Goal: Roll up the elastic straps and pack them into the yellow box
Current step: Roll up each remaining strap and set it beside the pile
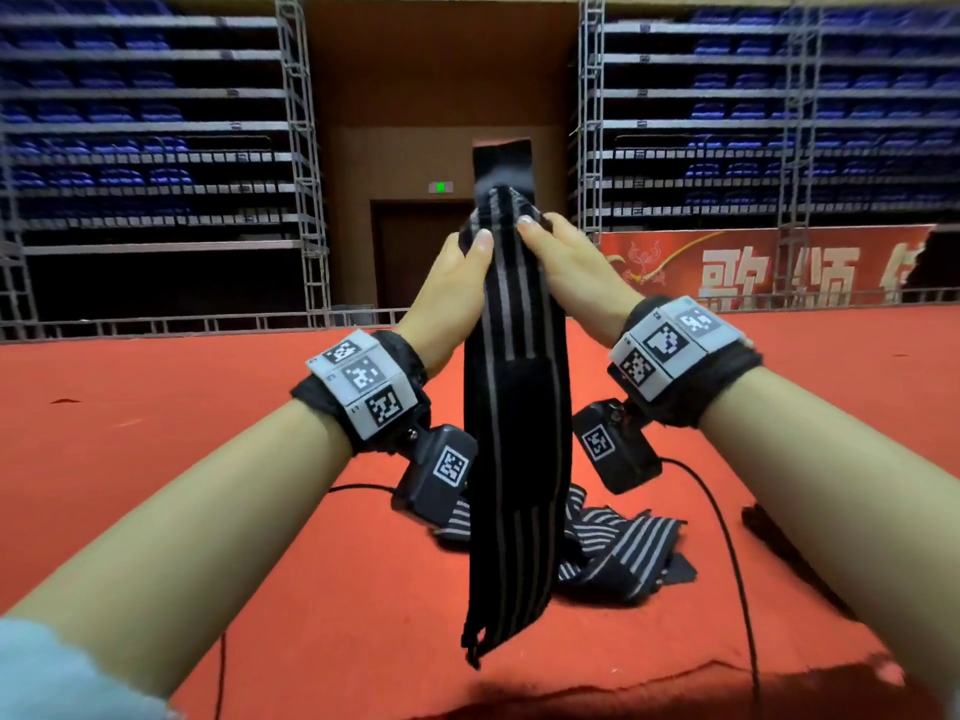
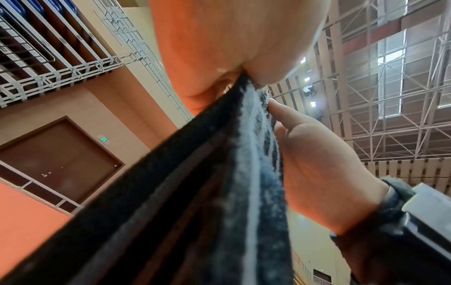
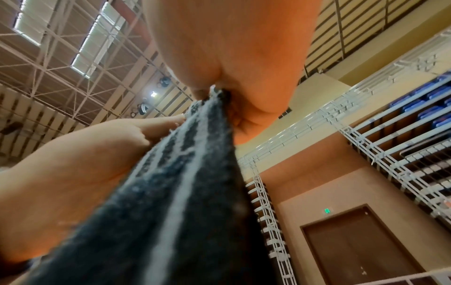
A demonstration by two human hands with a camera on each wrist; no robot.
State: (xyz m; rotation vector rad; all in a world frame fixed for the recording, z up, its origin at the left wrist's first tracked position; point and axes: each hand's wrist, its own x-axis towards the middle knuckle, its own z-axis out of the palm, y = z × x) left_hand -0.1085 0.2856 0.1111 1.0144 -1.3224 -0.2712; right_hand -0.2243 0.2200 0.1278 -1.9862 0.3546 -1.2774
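Grip: left hand (image 1: 457, 283) & right hand (image 1: 566, 267) both pinch strap (image 1: 514, 433) top; roll tight, edges aligned, w/ even tension.

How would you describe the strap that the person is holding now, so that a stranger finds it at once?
Look above the red carpet, in the middle of the head view. Both hands, left hand and right hand, pinch the top of one black strap with grey stripes. Unlike the crumpled straps lying on the carpet, it hangs straight down in the air.
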